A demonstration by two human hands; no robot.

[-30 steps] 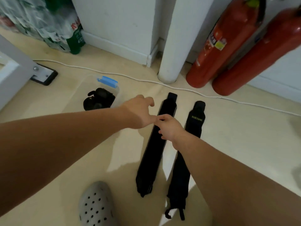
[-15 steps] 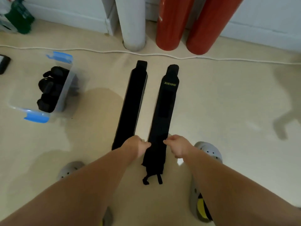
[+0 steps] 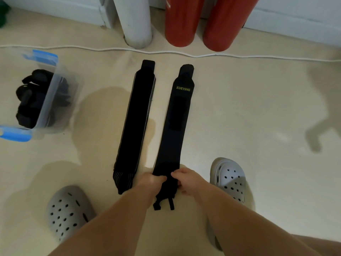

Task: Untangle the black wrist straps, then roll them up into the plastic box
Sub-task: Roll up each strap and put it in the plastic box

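Since the earlier frame both hands have been drawn closer together over the near end of the right strap (image 3: 175, 126), low in the centre of the frame. That end is pinched at its left edge by the left hand (image 3: 152, 181) and at its right edge by the right hand (image 3: 186, 179), with fingers curled onto the fabric. A loop is seen trailing below the hands. The strap is laid flat on the floor (image 3: 239, 117), running up the frame, with "XUEYING" printed near its far end. The left strap (image 3: 136, 117) is laid just beside it, apart and untouched. At the left edge of the frame a clear box (image 3: 46, 104) with blue clips is seen, with black rolls (image 3: 27, 100) inside it. A white cable (image 3: 203, 56) is stretched across the upper frame. Two grey clogs (image 3: 68, 211) (image 3: 229, 177) are seen on either side of the arms.
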